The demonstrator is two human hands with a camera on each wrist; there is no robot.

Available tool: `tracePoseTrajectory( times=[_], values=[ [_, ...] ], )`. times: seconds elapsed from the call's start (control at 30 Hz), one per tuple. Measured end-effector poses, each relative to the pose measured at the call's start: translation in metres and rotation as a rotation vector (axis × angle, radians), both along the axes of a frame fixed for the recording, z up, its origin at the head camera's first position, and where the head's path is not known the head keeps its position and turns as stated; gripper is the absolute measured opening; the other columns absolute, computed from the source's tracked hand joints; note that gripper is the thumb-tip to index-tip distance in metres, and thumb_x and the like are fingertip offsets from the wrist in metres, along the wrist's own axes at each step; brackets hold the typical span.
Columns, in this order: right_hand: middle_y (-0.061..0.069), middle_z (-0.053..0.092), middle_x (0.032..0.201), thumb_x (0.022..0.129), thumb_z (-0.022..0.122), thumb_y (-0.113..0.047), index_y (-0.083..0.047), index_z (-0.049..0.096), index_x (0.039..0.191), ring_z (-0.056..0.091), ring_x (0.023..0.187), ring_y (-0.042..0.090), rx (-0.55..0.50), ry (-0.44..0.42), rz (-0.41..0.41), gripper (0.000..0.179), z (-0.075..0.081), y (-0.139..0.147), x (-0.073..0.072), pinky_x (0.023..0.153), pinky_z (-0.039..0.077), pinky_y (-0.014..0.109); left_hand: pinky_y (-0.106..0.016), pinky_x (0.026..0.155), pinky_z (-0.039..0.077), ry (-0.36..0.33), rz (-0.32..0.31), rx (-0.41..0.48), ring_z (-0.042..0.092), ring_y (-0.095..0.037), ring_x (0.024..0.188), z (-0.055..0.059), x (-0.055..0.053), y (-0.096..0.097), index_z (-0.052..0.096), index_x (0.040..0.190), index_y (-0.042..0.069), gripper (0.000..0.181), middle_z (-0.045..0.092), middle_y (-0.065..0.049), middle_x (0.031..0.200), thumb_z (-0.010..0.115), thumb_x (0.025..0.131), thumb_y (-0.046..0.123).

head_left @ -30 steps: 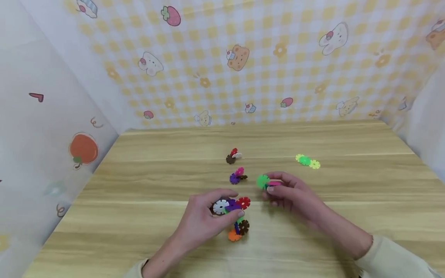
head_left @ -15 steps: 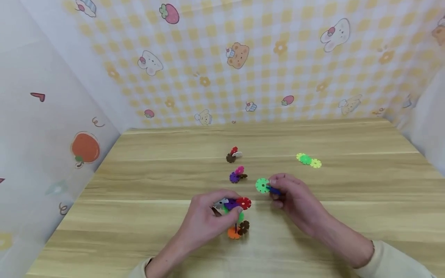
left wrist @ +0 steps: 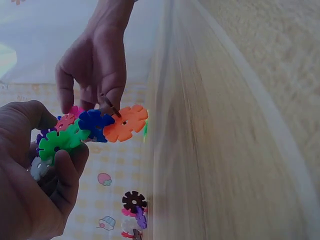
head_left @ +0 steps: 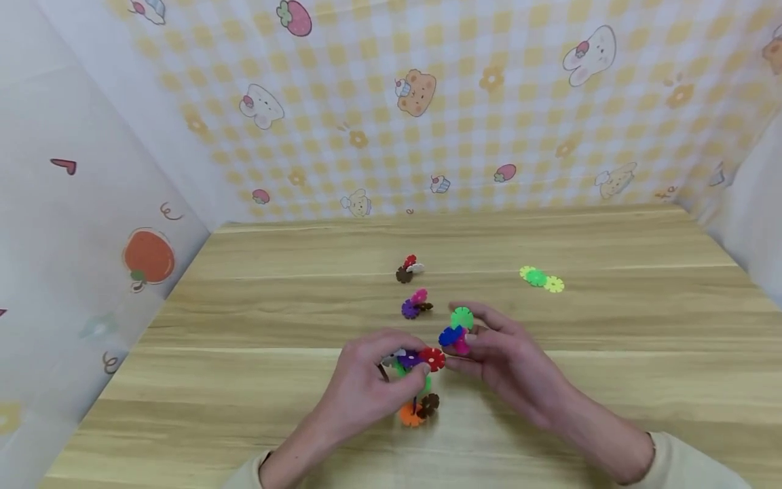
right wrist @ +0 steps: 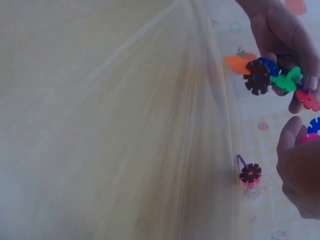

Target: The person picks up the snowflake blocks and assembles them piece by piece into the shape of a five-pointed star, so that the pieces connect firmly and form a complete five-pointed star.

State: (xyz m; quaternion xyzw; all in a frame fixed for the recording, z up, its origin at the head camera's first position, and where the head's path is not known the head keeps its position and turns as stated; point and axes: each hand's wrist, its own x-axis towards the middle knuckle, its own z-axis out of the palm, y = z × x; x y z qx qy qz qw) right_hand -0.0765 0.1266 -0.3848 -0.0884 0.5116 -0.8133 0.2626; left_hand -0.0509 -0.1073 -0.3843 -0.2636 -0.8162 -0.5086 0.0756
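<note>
My left hand (head_left: 366, 380) grips a joined group of notched plastic snowflake discs between thumb and fingers. Its red disc (head_left: 433, 359) and purple disc show at the fingertips, with a white one partly covered by the hand. Below these hang green, dark blue and brown discs and an orange disc (left wrist: 126, 123). Just to the right, my right hand (head_left: 519, 360) pinches a smaller cluster of snowflake discs: a green disc (head_left: 461, 318), a blue disc (head_left: 451, 336) and a pink one. The two groups are close together, the blue disc above the red one in the head view.
Farther back on the wooden table (head_left: 293, 285) lie a purple, pink and brown disc cluster (head_left: 410, 310) and a red, white and brown one (head_left: 404, 275). A yellow and green disc strip (head_left: 536, 277) lies at the back right. Patterned cloth walls (head_left: 464, 122) surround the tabletop.
My right hand has turned its cluster, so blue and pink now show below the green disc, and brought it closer to the left hand's group. The left hand has barely moved.
</note>
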Motion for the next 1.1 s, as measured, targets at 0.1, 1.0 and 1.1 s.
tracePoseTrajectory(
  times=[0.1, 1.0, 1.1],
  values=[
    [0.004, 0.067, 0.113, 0.101, 0.054, -0.003, -0.01, 0.062, 0.132, 0.066, 0.103, 0.019, -0.008, 0.086, 0.026, 0.032, -0.0033, 0.0002, 0.0011, 0.101, 0.055, 0.038, -0.03, 0.08, 0.059, -0.003, 0.008, 0.004, 0.069, -0.008, 0.09, 0.0004, 0.0, 0.0008, 0.078, 0.102, 0.017, 0.021, 0.076, 0.008, 0.1, 0.073, 0.086, 0.004],
    [0.007, 0.074, 0.112, 0.096, 0.066, 0.004, -0.004, 0.069, 0.123, 0.07, 0.088, 0.019, 0.285, 0.633, -0.177, 0.028, -0.0081, 0.007, 0.0094, 0.074, 0.059, 0.028, -0.022, 0.07, 0.058, 0.178, 0.049, -0.039, 0.066, -0.005, 0.082, 0.0011, -0.0052, 0.0055, 0.075, 0.096, 0.015, 0.017, 0.073, 0.004, 0.096, 0.079, 0.084, 0.003],
    [0.006, 0.074, 0.11, 0.095, 0.066, 0.005, -0.004, 0.07, 0.122, 0.07, 0.086, 0.018, 0.289, 0.653, -0.181, 0.028, -0.0091, 0.006, 0.0093, 0.072, 0.059, 0.028, -0.021, 0.07, 0.058, 0.165, 0.052, -0.04, 0.066, -0.005, 0.082, 0.0012, -0.0054, 0.0066, 0.075, 0.096, 0.015, 0.017, 0.073, 0.004, 0.096, 0.079, 0.084, 0.003]
  ],
)
